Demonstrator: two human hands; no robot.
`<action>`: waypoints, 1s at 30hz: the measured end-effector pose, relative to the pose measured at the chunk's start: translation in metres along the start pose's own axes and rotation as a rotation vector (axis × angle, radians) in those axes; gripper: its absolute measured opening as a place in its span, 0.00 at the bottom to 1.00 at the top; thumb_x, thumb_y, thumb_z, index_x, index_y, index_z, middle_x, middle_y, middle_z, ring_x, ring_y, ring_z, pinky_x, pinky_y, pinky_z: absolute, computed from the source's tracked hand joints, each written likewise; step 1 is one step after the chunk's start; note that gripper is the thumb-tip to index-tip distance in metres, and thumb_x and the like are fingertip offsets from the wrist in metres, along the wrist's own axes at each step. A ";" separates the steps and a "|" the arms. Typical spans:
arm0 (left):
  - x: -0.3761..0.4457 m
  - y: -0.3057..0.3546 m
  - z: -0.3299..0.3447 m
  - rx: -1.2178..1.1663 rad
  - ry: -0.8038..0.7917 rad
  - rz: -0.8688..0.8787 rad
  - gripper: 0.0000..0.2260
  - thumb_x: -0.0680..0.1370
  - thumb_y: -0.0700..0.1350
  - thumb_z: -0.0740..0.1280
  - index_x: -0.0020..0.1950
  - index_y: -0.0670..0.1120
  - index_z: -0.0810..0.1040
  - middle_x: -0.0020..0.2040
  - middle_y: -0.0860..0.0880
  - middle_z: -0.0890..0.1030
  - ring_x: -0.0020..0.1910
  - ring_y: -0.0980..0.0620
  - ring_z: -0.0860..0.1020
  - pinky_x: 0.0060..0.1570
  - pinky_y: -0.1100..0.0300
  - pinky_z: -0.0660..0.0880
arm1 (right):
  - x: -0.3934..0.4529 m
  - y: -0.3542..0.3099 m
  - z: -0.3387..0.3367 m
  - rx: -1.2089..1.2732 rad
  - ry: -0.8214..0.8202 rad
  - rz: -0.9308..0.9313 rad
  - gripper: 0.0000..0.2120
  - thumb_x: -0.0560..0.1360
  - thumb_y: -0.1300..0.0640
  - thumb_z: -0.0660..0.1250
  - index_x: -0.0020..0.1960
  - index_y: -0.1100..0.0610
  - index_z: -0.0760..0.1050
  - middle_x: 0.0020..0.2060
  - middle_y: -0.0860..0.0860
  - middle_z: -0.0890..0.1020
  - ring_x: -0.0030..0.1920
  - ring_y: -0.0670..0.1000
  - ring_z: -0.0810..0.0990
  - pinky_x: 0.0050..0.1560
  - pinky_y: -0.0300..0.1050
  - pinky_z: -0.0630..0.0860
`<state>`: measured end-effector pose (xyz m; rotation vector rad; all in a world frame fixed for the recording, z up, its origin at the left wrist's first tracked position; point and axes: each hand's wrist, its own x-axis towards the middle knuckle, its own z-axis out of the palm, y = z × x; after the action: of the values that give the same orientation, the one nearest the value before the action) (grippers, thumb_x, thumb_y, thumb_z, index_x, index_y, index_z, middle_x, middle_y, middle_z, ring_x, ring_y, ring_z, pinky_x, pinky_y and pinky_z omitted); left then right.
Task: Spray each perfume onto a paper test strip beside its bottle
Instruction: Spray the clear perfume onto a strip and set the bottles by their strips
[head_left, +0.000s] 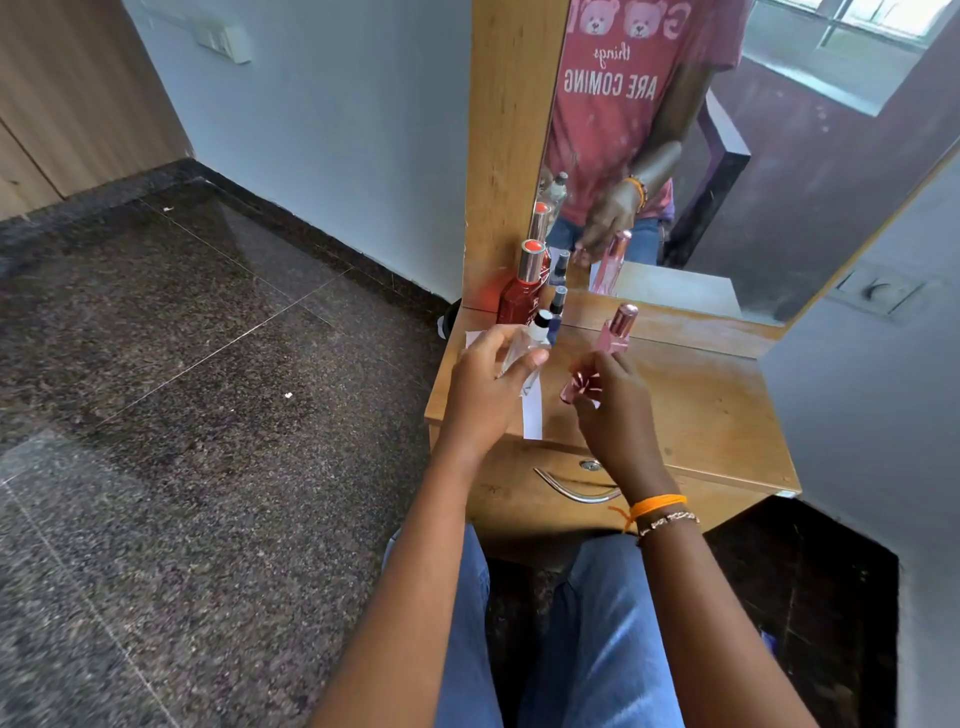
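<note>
My left hand grips a clear glass perfume bottle with a white and black sprayer top, tilted above a white paper strip that lies on the wooden dresser top. My right hand holds a shiny pink cap between its fingers. A pink perfume bottle stands upright just behind that hand. At the back left stand a red bottle with a red-topped metal cap and a small dark blue bottle. Another white strip peeks out behind my left hand.
A mirror in a wooden frame rises behind the bottles and reflects them and a person in a red shirt. A drawer with a metal handle sits below the top. Dark granite floor lies to the left, a grey wall to the right.
</note>
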<state>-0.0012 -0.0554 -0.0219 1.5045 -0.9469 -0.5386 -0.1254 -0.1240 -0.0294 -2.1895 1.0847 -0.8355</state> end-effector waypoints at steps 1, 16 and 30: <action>0.000 0.000 -0.001 0.013 0.003 -0.003 0.12 0.75 0.45 0.68 0.58 0.45 0.77 0.54 0.51 0.79 0.53 0.58 0.75 0.51 0.68 0.72 | -0.002 0.003 0.004 -0.020 0.001 0.010 0.12 0.70 0.73 0.66 0.51 0.64 0.74 0.51 0.60 0.77 0.46 0.60 0.78 0.48 0.57 0.76; 0.000 0.008 0.003 -0.029 -0.209 -0.074 0.14 0.75 0.48 0.67 0.59 0.45 0.79 0.56 0.49 0.78 0.56 0.53 0.77 0.56 0.56 0.75 | -0.021 -0.009 0.007 0.126 0.053 -0.212 0.27 0.73 0.67 0.68 0.69 0.61 0.61 0.57 0.59 0.78 0.52 0.56 0.79 0.49 0.42 0.73; 0.013 -0.028 0.033 1.024 -0.090 0.002 0.17 0.78 0.39 0.59 0.67 0.45 0.70 0.64 0.43 0.71 0.61 0.42 0.66 0.58 0.51 0.66 | -0.022 0.011 -0.003 0.205 0.072 -0.127 0.32 0.73 0.67 0.68 0.70 0.53 0.57 0.49 0.45 0.76 0.46 0.32 0.76 0.44 0.26 0.73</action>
<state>-0.0134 -0.0867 -0.0524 2.3871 -1.3958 -0.0827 -0.1435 -0.1116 -0.0415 -2.0863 0.8583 -1.0406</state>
